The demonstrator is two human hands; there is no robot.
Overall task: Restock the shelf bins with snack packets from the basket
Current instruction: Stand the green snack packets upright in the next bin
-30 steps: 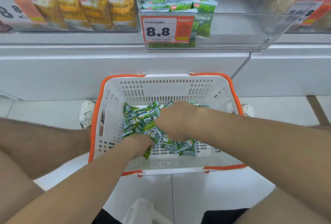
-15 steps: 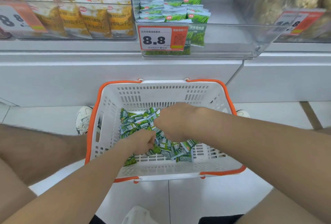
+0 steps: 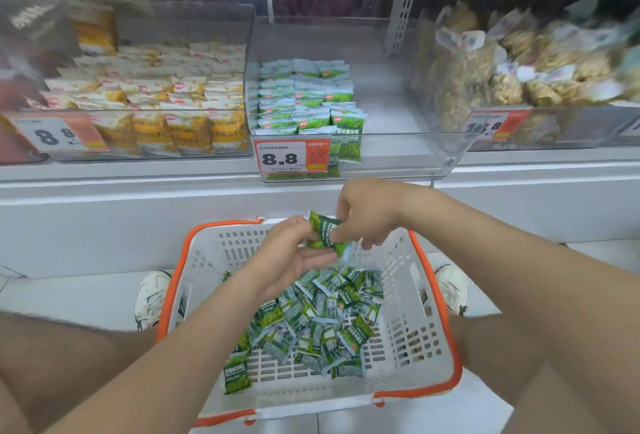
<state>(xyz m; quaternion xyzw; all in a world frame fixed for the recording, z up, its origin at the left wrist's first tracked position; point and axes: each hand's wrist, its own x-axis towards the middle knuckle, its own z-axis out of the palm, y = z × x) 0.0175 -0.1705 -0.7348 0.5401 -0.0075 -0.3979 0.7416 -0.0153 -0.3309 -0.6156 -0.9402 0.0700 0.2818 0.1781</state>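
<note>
Head view:
- left hand (image 3: pixel 287 253) palm-up above basket (image 3: pixel 446 326), fingers curled round small bunch of green packets (image 3: pixel 323 234)
- right hand (image 3: pixel 367 215) pinches same bunch at top edge
- loose packets (image 3: pixel 322 315) heaped on basket floor

Step, likely: gathering and squaring handful.

Next move calls for lift to clear bin (image 3: pixel 398 146), setting bunch in bare right part, beside stacked rows (image 3: pixel 304 97).

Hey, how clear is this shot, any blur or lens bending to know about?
Head view: the bagged snacks at upper right smear with blur; the middle price tag and the green packets in the basket read sharp; shelf edges bow slightly from the wide lens; light is even, shadows soft.
</note>
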